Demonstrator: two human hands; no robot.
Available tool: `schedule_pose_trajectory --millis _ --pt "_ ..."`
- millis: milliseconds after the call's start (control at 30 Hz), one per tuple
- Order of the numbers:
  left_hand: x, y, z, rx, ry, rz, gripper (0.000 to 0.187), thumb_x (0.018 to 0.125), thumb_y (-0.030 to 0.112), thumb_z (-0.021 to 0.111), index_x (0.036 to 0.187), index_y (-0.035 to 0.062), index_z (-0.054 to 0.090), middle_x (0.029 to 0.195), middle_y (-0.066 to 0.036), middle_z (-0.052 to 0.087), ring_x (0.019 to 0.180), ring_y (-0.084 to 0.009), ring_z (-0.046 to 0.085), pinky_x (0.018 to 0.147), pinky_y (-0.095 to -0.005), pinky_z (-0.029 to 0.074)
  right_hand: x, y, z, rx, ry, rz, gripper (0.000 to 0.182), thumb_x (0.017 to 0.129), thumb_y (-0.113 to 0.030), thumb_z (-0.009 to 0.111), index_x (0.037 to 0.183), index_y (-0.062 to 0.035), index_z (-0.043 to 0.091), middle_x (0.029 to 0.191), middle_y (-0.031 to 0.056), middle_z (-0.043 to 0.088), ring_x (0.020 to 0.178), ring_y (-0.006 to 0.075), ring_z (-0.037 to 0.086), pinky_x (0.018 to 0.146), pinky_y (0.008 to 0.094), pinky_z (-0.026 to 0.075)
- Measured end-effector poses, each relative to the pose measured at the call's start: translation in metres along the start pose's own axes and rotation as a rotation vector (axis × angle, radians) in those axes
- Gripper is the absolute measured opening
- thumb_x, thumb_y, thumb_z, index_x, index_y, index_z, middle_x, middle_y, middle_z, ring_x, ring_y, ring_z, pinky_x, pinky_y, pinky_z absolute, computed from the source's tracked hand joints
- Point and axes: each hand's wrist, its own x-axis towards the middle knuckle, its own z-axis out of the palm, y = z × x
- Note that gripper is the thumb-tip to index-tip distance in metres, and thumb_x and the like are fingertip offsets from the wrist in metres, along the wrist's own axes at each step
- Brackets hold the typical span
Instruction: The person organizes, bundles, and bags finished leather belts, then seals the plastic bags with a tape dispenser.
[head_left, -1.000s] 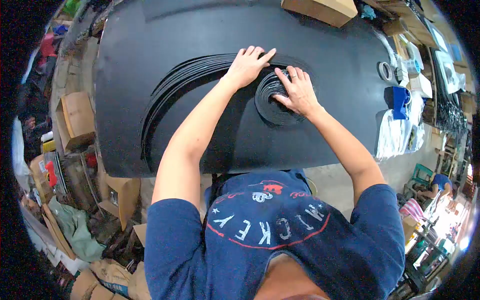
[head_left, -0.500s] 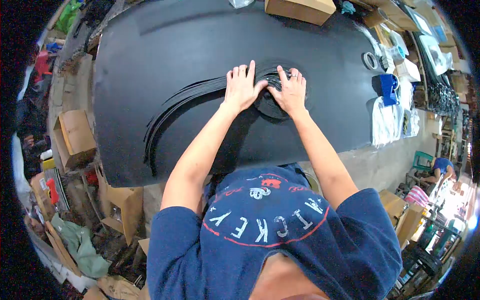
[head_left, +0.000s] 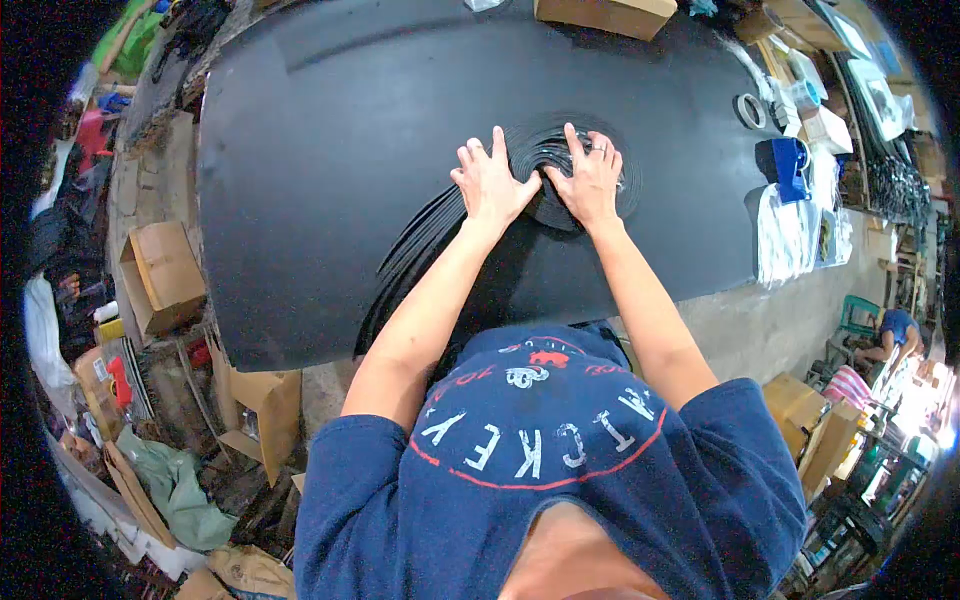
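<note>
A flat coil of black rubber strips lies on the black table. My left hand presses palm down on the coil's left side, fingers spread. My right hand presses on its right side, a ring on one finger. The loose tail of strips runs from under my left hand down toward the table's front edge. Both hands lie flat on the coil rather than closed around it.
A cardboard box sits at the table's far edge. At the right end are a tape roll, a blue object and clear plastic bags. Cardboard boxes and clutter fill the floor on the left. Another person sits far right.
The loose tail of strips has swung from a wide arc on the left to a shorter line running toward the table's front edge. Both hands stay pressed on the coil.
</note>
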Motion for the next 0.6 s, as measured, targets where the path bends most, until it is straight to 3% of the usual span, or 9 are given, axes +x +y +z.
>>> schedule_pose_trajectory --millis 100,200,267,300,367,433,500,567,600 --pt "0.006 -0.003 0.008 -0.08 0.052 0.034 0.086 0.066 0.046 0.076 0.137 0.0065 0.049 0.119 -0.021 0.047 0.11 -0.0365 0.045 0.083 -0.0507 0.043 0.003 -0.003 -0.002 -0.007 0.021 0.012 0.079 0.07 -0.04 0.079 0.138 -0.0114 0.05 0.12 0.0209 0.051 0.115 0.0362 0.046 0.098 0.0508 0.035" --pt "0.031 -0.008 0.019 -0.171 0.004 0.186 0.084 0.065 0.043 0.077 0.135 0.0055 0.052 0.117 -0.019 0.047 0.111 -0.0353 0.045 0.084 -0.05 0.044 0.008 -0.015 -0.014 -0.036 -0.044 0.212 0.081 0.069 -0.042 0.079 0.137 -0.0109 0.05 0.12 0.0208 0.05 0.116 0.0366 0.045 0.094 0.0514 0.037" --pt "0.049 -0.008 0.024 -0.208 0.009 0.297 0.082 0.063 0.039 0.078 0.134 0.0051 0.054 0.113 -0.017 0.049 0.11 -0.0338 0.046 0.085 -0.0481 0.044 0.02 -0.022 -0.03 -0.103 -0.199 0.472 0.076 0.071 -0.043 0.078 0.135 -0.0099 0.052 0.124 0.0225 0.051 0.119 0.0383 0.048 0.093 0.0522 0.042" --pt "0.056 -0.008 0.024 -0.228 -0.011 0.345 0.081 0.063 0.039 0.078 0.133 0.0053 0.055 0.112 -0.017 0.049 0.109 -0.0335 0.046 0.086 -0.0473 0.045 0.023 -0.016 -0.037 -0.106 -0.2 0.481 0.076 0.071 -0.043 0.078 0.135 -0.0099 0.052 0.124 0.0225 0.051 0.119 0.0383 0.048 0.093 0.0522 0.042" --pt "0.069 -0.009 0.024 -0.248 -0.039 0.384 0.08 0.063 0.038 0.079 0.132 0.0056 0.056 0.111 -0.016 0.05 0.109 -0.033 0.046 0.086 -0.0464 0.045 0.03 0.008 -0.053 0.201 -0.383 0.491 0.069 0.076 -0.042 0.075 0.131 -0.007 0.055 0.126 0.0253 0.055 0.12 0.0383 0.053 0.095 0.0498 0.046" --pt "0.074 -0.009 0.026 -0.272 -0.073 0.422 0.079 0.062 0.037 0.079 0.132 0.0059 0.056 0.111 -0.015 0.05 0.108 -0.0325 0.047 0.087 -0.0455 0.045 0.04 0.013 -0.093 0.265 -0.433 0.5 0.052 0.085 -0.033 0.067 0.126 -0.0022 0.058 0.124 0.0221 0.061 0.116 0.0346 0.059 0.1 0.0421 0.046" --pt "0.074 -0.009 0.025 -0.294 -0.076 0.417 0.078 0.063 0.037 0.08 0.131 0.0066 0.057 0.112 -0.014 0.051 0.108 -0.0312 0.047 0.088 -0.0444 0.045 0.037 0.04 -0.081 0.302 -0.108 0.256 0.048 0.093 -0.03 0.058 0.133 -0.0037 0.053 0.135 0.0204 0.054 0.126 0.0359 0.05 0.105 0.0458 0.04" --pt "0.073 -0.009 0.024 -0.279 -0.093 0.406 0.078 0.063 0.037 0.08 0.131 0.007 0.057 0.111 -0.014 0.051 0.108 -0.0311 0.047 0.089 -0.0439 0.045 0.047 0.049 -0.067 0.134 0.071 0.162 0.052 0.098 -0.032 0.049 0.142 -0.0051 0.042 0.147 0.0184 0.042 0.139 0.0368 0.035 0.112 0.0508 0.029" --pt "0.073 -0.009 0.023 -0.287 -0.101 0.402 0.078 0.063 0.036 0.08 0.132 0.0074 0.057 0.112 -0.014 0.051 0.108 -0.0312 0.047 0.089 -0.0438 0.045 0.055 0.049 -0.064 0.192 0.024 0.194 0.059 0.1 -0.037 0.044 0.148 -0.005 0.032 0.154 0.0153 0.03 0.145 0.0366 0.021 0.115 0.0577 0.016"
